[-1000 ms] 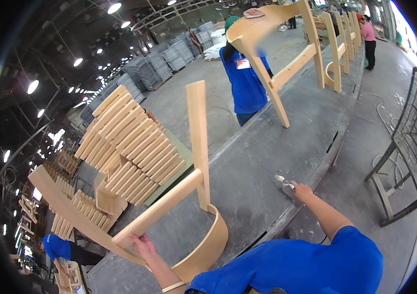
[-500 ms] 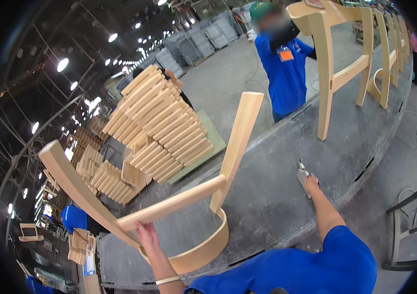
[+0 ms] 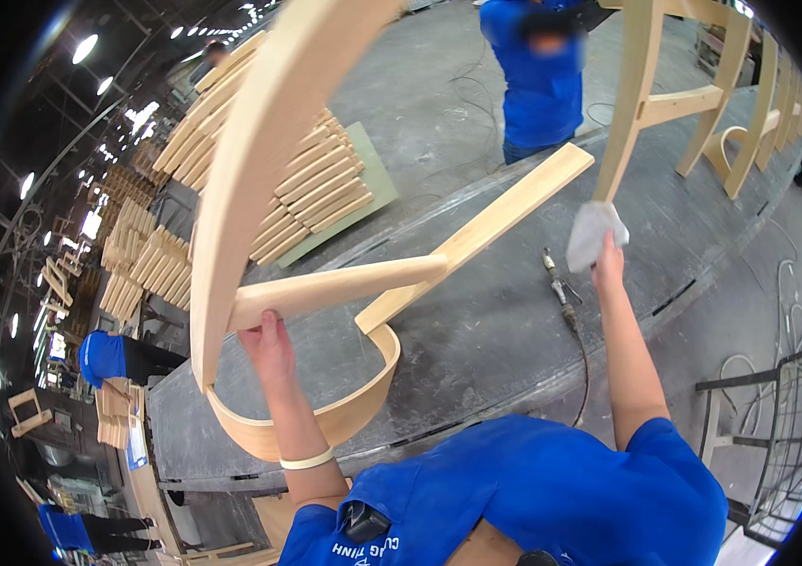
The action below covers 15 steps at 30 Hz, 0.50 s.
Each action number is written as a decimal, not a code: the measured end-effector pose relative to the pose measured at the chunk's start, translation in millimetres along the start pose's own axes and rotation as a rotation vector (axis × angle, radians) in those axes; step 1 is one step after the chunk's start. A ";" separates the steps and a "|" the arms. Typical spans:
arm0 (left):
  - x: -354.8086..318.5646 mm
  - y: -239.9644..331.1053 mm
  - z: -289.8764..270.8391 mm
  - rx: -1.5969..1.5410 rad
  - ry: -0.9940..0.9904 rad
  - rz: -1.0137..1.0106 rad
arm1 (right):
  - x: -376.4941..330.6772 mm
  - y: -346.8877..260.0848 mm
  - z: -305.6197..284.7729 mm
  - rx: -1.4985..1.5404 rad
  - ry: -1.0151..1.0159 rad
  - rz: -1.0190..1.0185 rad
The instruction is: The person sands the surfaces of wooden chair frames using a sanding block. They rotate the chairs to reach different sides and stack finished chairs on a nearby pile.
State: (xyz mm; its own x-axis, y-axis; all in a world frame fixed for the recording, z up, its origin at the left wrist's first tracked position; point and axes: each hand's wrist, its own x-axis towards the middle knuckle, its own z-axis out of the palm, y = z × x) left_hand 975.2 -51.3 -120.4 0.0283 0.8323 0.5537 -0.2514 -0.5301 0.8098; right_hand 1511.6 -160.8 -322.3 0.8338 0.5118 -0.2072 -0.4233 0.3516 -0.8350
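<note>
Overhead, dusty grey workbench (image 3: 514,330), workshop.

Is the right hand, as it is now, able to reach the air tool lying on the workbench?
Probably yes. The right hand, holding a grey cloth, hovers just beside the air tool on the workbench, and nothing lies between them. But the cloth fills its grip.

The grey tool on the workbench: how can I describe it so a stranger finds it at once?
Start at the long grey workbench before the person in blue. Between the wooden chair frame held by the left hand and the right hand with its pale cloth, a slim metal tool lies flat. Unlike the wood around it, it is grey metal and trails a hose off the bench edge.
</note>
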 end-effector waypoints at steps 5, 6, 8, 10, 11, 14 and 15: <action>17.2 -2.8 51.7 0.282 -0.013 -0.085 | 22.8 -25.2 29.9 -0.136 -0.080 0.144; 19.8 -0.7 58.1 0.319 -0.016 -0.120 | 25.2 -20.8 30.2 -0.199 -0.130 0.173; 24.5 3.9 68.3 0.329 -0.037 -0.081 | 27.6 -7.5 27.7 -0.351 -0.202 0.179; 28.6 9.4 73.1 0.361 -0.058 -0.087 | 21.1 8.4 19.9 -0.424 -0.238 0.187; 29.8 12.7 73.2 0.391 -0.024 -0.127 | 14.1 16.2 14.8 -0.430 -0.280 0.180; 32.8 15.5 69.8 0.431 -0.059 -0.130 | -17.7 33.2 -9.7 -0.373 -0.363 0.315; 32.9 14.3 67.0 0.472 -0.072 -0.168 | -29.4 36.3 -20.5 -0.380 -0.331 0.365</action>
State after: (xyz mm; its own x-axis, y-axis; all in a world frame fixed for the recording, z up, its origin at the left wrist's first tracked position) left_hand 1037.3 -42.4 -77.7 0.1013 0.9078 0.4070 0.2261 -0.4194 0.8792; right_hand 1478.9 -179.1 -356.9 0.4792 0.7839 -0.3949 -0.4538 -0.1638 -0.8759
